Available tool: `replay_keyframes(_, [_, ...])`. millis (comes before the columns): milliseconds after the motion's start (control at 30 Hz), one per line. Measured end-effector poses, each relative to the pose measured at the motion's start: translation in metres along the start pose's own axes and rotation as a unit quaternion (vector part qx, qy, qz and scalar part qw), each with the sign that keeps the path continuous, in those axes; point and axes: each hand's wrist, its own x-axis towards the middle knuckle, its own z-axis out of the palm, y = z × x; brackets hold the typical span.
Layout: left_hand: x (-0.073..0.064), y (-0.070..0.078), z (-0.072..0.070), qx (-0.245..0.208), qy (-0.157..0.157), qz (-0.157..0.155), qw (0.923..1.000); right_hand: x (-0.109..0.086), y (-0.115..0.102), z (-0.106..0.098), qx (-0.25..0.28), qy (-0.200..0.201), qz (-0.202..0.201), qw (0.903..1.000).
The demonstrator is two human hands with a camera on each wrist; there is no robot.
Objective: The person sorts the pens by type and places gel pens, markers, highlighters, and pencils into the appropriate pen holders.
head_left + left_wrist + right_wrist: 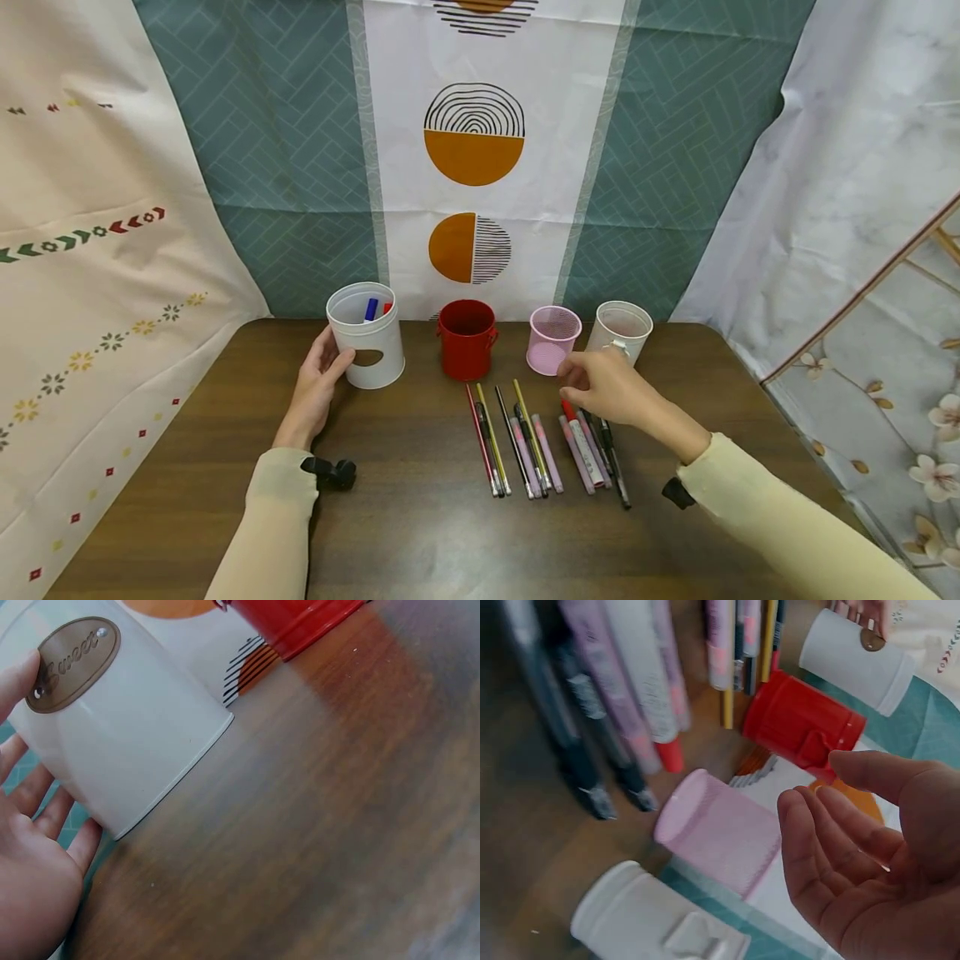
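My left hand (pixel 318 383) grips the left side of a large white canister (pixel 377 358). Its thumb lies at the brown oval "Sweet" label (pixel 73 665), and its fingers (pixel 54 811) reach along the other side near the base. A blue marker (pixel 371 309) and a red-tipped one (pixel 387 308) stand inside. My right hand (pixel 607 385) hovers over a group of markers and pens, thumb apart from loosely bent fingers, nothing between them. Below it lie a white marker with a red cap (pixel 583 450), light purple markers (pixel 576 454) and black pens (pixel 613 462).
A red bucket (pixel 467 350), a pink mesh cup (pixel 542 354) and a white cup with a small handle (pixel 621 321) stand along the back of the brown table (pixel 420 550). Several pencils (pixel 482 442), pens and pink markers (pixel 547 454) lie in the middle. Patterned cloth hangs behind.
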Motion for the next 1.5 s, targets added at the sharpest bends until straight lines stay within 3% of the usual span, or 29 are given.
replay_keyframes(467, [0.002,0.001,0.001,-0.003,0.002,-0.003,1.0,-0.034,0.022,0.026,0.005,-0.018,0.063,0.9979])
replay_keyframes(1200, [0.001,0.0,-0.002,-0.004,0.001,-0.006,1.0,-0.036,0.025,0.051,-0.016,-0.065,0.135,0.9886])
replay_keyframes(1500, [0.001,-0.001,0.0,-0.008,0.001,-0.005,1.0,-0.035,0.026,0.05,0.011,-0.072,0.129,0.9889])
